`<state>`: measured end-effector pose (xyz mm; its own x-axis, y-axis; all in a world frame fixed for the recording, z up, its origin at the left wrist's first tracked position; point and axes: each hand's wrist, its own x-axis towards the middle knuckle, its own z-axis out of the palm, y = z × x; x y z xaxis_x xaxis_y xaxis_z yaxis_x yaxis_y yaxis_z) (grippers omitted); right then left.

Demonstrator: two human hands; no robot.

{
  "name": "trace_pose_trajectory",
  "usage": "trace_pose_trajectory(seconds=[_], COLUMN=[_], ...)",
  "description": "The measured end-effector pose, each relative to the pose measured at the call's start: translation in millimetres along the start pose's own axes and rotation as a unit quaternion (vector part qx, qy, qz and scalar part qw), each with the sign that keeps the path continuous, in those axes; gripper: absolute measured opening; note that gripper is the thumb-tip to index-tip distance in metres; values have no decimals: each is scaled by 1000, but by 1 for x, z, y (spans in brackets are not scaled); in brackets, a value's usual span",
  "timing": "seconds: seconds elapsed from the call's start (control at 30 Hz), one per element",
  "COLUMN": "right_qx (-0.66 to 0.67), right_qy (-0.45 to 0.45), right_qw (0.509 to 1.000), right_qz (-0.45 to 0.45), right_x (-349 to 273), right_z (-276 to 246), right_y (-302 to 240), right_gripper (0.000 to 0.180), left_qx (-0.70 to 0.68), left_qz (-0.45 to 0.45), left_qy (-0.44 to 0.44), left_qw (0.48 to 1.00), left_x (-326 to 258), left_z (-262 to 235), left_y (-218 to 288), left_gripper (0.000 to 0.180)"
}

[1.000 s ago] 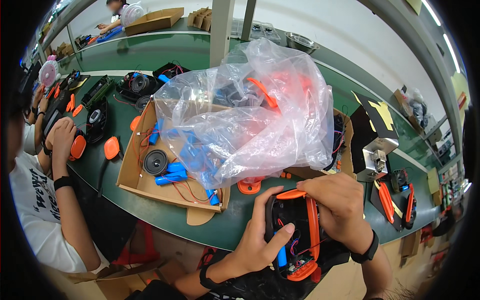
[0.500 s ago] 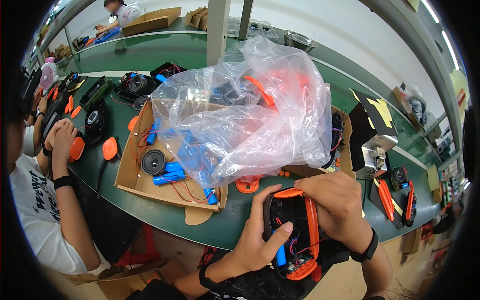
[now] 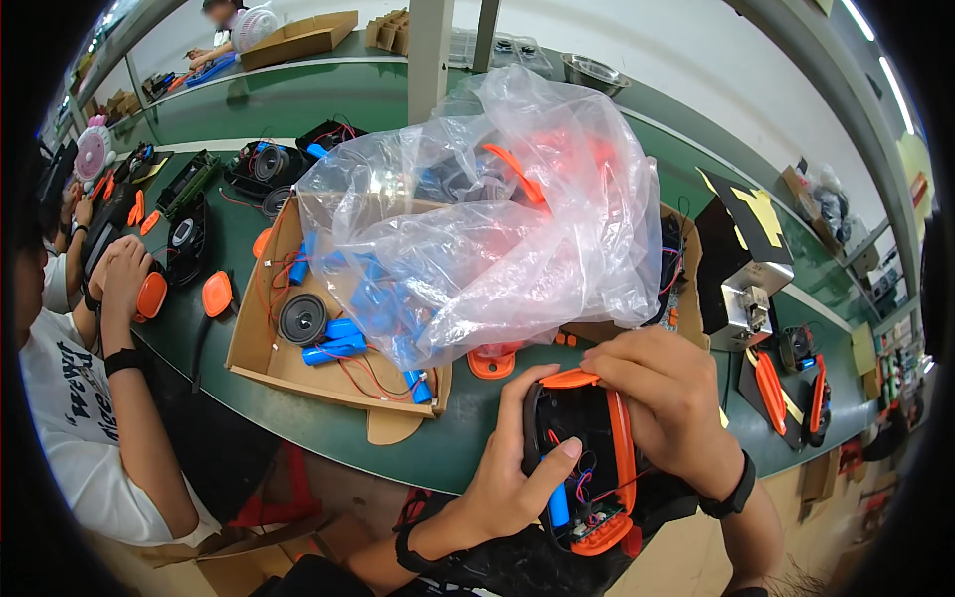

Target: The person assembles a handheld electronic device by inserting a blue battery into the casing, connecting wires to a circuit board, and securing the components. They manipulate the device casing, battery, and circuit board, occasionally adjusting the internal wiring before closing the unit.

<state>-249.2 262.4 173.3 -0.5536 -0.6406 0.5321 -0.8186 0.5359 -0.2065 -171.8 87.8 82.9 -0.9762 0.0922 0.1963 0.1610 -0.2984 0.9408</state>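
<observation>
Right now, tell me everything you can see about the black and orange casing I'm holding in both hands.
The black and orange casing looks like hard plastic: a black shell, open side up, with an orange rim along its right edge and orange tabs at both ends. Inside lie a blue cylindrical cell, thin red and blue wires, and a small circuit board near the lower end. It is held off the green table's near edge, lengthwise. The left hand wraps its left side, thumb across the opening; the right hand covers its upper right.
</observation>
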Motion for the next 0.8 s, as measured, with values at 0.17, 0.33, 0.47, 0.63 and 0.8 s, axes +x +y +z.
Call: trace_pose_trajectory(seconds=[0.17,0.33,0.47,0.63,0.8], right_qx=[4,-34,-43,-42,-40], right_qy=[-24,-5,9,-2,-5], right_qw=[1000,999,999,999,999], right_qz=[19,-4,-5,-2,2], right_x=[-1,-4,-7,-5,-5], right_z=[-4,-4,-2,-2,0], right_y=[1,-3,-2,-4,-4], right_gripper=[34,35,36,35,34], left_qx=[2,-10,3,6,-1], left_qz=[-9,-17,-7,7,5], left_qy=[-14,-10,-3,-24,-24], left_qw=[1000,1000,1000,1000,1000], left_x=[0,-1,-1,-1,-1], left_z=[-1,2,2,-1,-1], left_y=[1,1,-3,0,0], left_gripper=[73,73,73,75,75])
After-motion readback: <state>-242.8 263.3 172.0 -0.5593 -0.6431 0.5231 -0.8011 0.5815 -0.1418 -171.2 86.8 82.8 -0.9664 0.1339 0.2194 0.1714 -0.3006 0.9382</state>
